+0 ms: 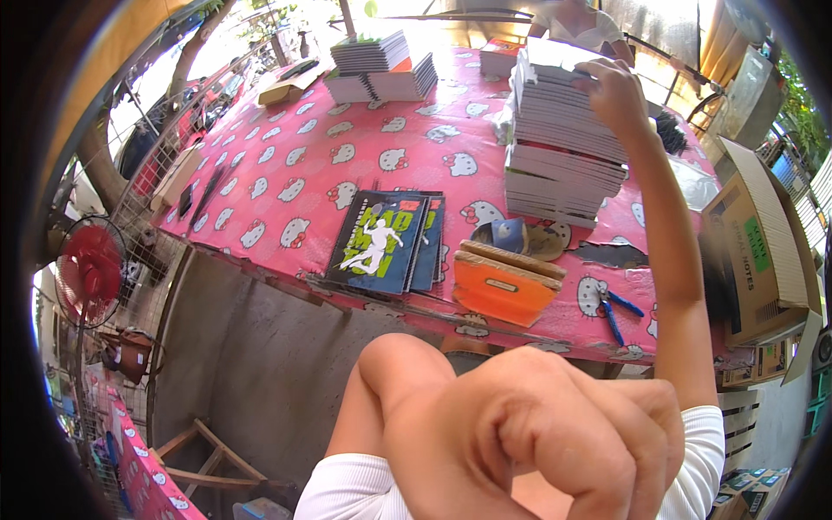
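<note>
One head-worn fisheye view looks steeply down and forward over the pink table (286, 173); the left hand (537, 433) looms very near the lens, blurred.

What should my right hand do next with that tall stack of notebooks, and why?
Probably lift just the top notebook or few off the tall stack and bring them toward the near edge. The right hand already rests on the stack's top, while the left hand is curled close to the camera, holding nothing visible. There is bare pink tablecloth beside the dark-covered notebooks.
</note>
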`<action>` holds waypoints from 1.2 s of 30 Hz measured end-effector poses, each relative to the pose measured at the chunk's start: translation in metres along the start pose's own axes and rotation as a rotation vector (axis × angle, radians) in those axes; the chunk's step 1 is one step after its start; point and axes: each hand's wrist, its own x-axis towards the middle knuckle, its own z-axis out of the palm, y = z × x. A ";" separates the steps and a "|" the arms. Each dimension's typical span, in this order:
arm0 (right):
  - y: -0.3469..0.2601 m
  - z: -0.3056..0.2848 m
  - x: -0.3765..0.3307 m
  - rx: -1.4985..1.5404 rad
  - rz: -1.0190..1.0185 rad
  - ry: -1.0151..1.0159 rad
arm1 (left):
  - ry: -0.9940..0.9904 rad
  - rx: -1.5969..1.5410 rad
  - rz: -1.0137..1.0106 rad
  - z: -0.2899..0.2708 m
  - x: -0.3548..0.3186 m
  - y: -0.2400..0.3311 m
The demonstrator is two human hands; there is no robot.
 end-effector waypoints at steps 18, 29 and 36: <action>-0.060 -0.050 -0.234 0.800 0.672 0.121 | 0.792 1.172 -0.309 -0.131 -0.047 0.027; -0.093 0.008 -0.315 0.720 0.415 -0.256 | 0.615 2.124 -0.224 -0.119 -0.050 -0.033; 0.151 -0.035 -0.284 -0.176 0.491 -0.152 | 0.102 2.202 -0.682 -0.121 -0.059 -0.056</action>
